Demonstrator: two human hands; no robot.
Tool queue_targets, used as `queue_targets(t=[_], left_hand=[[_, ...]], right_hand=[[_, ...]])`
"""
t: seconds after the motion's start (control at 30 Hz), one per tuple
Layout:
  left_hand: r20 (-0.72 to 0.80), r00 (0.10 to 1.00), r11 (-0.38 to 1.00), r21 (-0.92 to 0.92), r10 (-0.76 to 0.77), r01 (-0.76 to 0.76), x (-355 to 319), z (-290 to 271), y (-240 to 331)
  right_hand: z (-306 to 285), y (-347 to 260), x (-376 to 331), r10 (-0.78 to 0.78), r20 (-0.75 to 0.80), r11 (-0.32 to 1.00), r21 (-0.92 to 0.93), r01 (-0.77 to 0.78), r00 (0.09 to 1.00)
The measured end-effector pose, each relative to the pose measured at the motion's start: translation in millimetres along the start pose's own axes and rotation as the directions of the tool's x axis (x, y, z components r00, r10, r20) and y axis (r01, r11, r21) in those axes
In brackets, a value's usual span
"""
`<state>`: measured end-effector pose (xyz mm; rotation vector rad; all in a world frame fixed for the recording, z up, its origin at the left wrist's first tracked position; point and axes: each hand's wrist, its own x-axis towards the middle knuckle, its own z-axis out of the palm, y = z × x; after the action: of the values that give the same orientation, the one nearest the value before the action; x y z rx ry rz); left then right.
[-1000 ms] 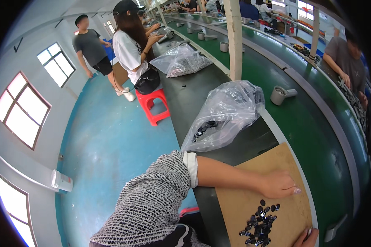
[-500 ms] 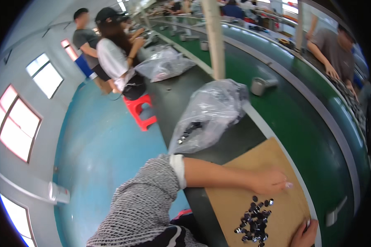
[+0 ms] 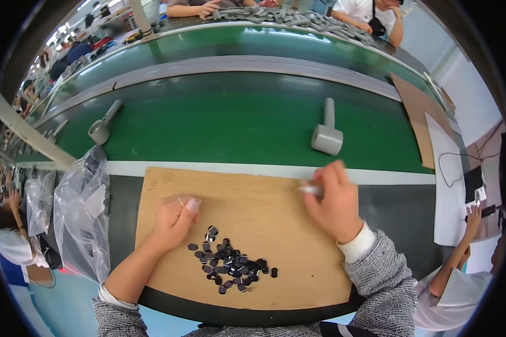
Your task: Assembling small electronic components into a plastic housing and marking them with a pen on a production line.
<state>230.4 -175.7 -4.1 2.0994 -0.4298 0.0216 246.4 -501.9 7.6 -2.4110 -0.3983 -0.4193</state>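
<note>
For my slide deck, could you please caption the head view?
Left hand and right hand rest on a cardboard sheet above a pile of small black parts.

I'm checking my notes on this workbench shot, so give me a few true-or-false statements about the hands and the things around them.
1. The pile of small black flat parts lies on the brown cardboard sheet. True.
2. The right hand is empty. False: it pinches a small pale object at its fingertips; what kind cannot be told.
3. The left hand rests on the cardboard just above the black parts. True.
4. Both grey mallet-shaped tools lie on the cardboard. False: they lie on the green conveyor belt beyond it.
5. The clear plastic bag sits to the right of the cardboard. False: it sits at its left edge.
</note>
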Motion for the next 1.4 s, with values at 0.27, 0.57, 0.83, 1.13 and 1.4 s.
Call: queue_targets(t=[0.27,0.57,0.83,1.13,1.4], left_hand=[[-0.03,0.999,1.0,0.0,-0.011,0.011,-3.2,5.6,-3.7],[0.173,0.936,0.243,-0.937,-0.306,0.252,3.4,-2.0,31.1],[0.136,0.959,0.005,-0.99,-0.25,0.142,12.9,-31.0,-13.0],[0.058,0.936,0.314,-0.934,-0.346,0.173,12.8,-25.2,-7.7],[-0.062,0.972,0.663,-0.741,-0.225,0.106,0.4,-3.3,-5.5]], right_hand=[[-4.7,64.6,60.5,0.05,-0.058,0.993,0.111,-0.043,0.997],[39.5,-129.8,49.7,-0.43,0.281,0.893,0.275,0.357,0.858],[55.8,-88.0,23.5,-0.328,0.371,0.917,0.347,0.198,0.869],[74.3,-102.7,4.0,-0.314,0.432,0.929,0.325,0.179,0.846],[60.7,-109.4,15.8,-0.096,0.34,0.871,0.484,-0.087,0.936]])
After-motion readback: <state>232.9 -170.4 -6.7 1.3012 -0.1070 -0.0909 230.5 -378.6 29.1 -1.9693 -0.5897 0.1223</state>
